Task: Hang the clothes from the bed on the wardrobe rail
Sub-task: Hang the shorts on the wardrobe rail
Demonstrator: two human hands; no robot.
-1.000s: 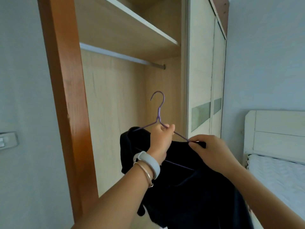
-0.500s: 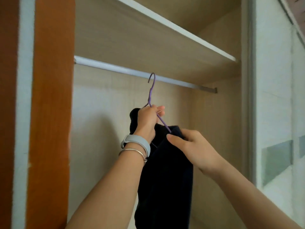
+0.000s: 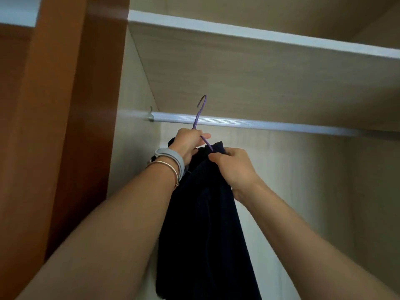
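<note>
Left hand [image 3: 187,141]: grip clamped round the neck of a purple hanger [image 3: 200,113], fingers curled tight just under the hook. A grey wristband [image 3: 173,158] and a thin bangle [image 3: 166,167] sit on that wrist.

Right hand [image 3: 233,167]: just right of and slightly below the left grip. Thumb and fingers are pinched together on the top edge of the dark garment [image 3: 205,224], where it meets the hanger's sloping arm.

The garment is draped on the hanger and falls straight down from both grips, between the forearms. Its lower end runs out of view.

The rail [image 3: 259,124] runs crosswise directly above the left grip. The hanger's stem crosses in front of it and the hook's curve stands above it, close under the shelf [image 3: 238,68]. Cannot tell whether the hook is past the rail in depth. It does not look seated; both grips appear to carry the weight.

The brown wardrobe side panel [image 3: 71,126] is well to the left of the left grip.

Progress, as judged:
- This garment is on its hanger and lifted to rail height.
- Left for this piece: set the hook over the rail, let go with both grips, perhaps straighten the cloth.
- The bed is out of view, so what remains there cannot be told.
</note>
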